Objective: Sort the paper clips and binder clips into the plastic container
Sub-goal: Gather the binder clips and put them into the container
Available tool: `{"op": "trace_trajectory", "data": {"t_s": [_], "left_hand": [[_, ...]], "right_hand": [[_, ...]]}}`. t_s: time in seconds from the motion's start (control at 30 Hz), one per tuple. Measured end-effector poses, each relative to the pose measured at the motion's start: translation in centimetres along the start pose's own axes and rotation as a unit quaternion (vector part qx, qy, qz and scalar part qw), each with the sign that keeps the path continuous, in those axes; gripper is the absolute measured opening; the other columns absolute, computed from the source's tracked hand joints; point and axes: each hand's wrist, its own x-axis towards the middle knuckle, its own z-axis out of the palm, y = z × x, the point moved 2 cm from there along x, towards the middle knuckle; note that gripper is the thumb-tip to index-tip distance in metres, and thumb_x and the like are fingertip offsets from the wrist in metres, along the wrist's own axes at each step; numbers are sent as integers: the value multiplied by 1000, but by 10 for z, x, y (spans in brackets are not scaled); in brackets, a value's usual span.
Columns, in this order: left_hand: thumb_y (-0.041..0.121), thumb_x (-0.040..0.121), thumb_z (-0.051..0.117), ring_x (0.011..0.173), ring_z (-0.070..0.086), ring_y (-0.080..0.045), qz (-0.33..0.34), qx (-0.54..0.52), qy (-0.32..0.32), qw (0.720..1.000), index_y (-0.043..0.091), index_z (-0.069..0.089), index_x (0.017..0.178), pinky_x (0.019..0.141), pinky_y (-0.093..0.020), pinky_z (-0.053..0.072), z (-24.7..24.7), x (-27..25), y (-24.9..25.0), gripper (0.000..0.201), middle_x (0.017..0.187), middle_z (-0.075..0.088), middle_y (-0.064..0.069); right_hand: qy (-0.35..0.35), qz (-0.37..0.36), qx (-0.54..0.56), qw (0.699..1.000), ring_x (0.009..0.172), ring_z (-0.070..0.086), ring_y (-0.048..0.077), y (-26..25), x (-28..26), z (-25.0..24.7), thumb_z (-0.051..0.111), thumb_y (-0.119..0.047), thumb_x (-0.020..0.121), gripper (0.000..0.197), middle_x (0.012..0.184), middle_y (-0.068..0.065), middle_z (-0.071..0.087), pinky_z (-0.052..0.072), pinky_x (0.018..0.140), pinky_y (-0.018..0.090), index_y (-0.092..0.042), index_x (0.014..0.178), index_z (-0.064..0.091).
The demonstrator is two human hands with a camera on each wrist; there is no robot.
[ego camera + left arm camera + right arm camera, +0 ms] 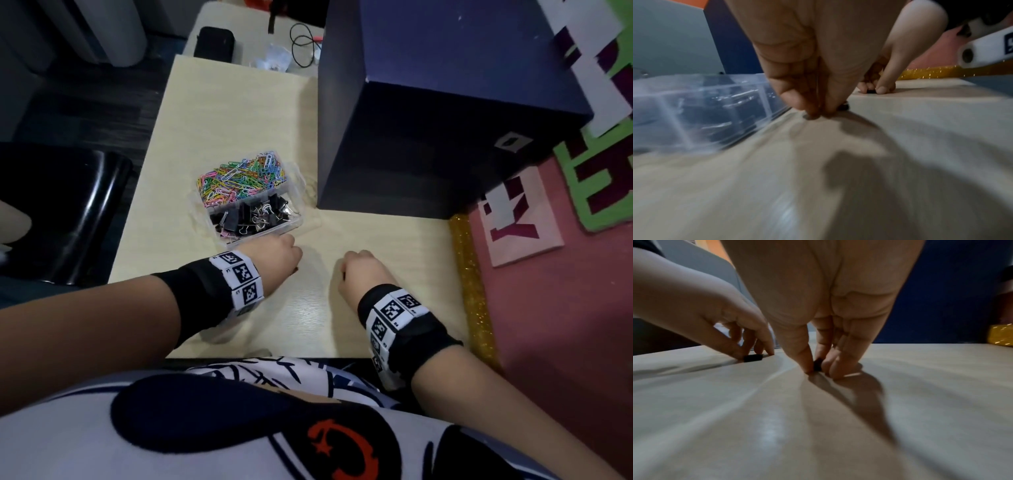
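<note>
Between my right hand (818, 318) thumb and curled fingers (840, 363) sits a black binder clip (817, 364) on the table (818, 426); my left hand (701, 311) pinches another clip (753, 357), the plastic container (222, 233) just beyond its fingertips.

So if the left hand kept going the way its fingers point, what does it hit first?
Its fingers point down, so the left hand meets the table at once; they already pinch a small black clip there. The container lies just beyond.

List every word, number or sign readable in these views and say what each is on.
None reads as text.
White wristbands: black square marker codes; tiny characters beside them too small.
Dark blue box: white label unreadable.
Pink wall: cut-out letter shapes, only partly seen.
</note>
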Motion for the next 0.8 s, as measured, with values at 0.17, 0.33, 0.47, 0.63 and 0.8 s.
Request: {"op": "trace_trajectory", "data": {"t_s": [0.17,0.33,0.47,0.63,0.8], "left_hand": [[7,88,50,100,59,-31,-5,13,-26,1000,11,51,116,80,-40,52,6,-8,-6,28,113,51,-8],[14,89,46,98,56,-31,-32,-13,-52,998,8,51,114,72,-41,49,13,-13,-1,26,111,51,-10],[16,88,48,97,58,-31,-32,-30,-68,997,8,54,112,68,-37,46,14,-19,-3,25,109,53,-10],[19,88,50,98,59,-31,-51,-41,-79,995,8,54,112,63,-33,38,5,-30,-9,27,112,53,-10],[29,93,44,96,61,-32,-102,-67,83,989,8,52,110,71,-36,49,-16,-38,-36,29,111,54,-11]], "right_hand": [[8,-45,37,998,98,59,32,-19,0,12,48,-6,86,28,115,12,49,49,84,35,-8,114,54],[14,-49,37,998,99,59,30,-19,7,7,56,-21,85,26,111,8,51,47,83,33,-12,109,56],[67,-60,95,991,87,58,24,-21,14,-10,62,-27,81,12,105,2,53,45,78,28,-22,88,53],[165,-124,215,954,80,55,14,-45,25,-35,64,-25,82,15,98,0,55,46,83,26,-20,95,59],[203,-135,273,931,93,62,20,-64,37,-44,60,-20,87,24,110,4,60,45,90,28,-15,110,59]]}}
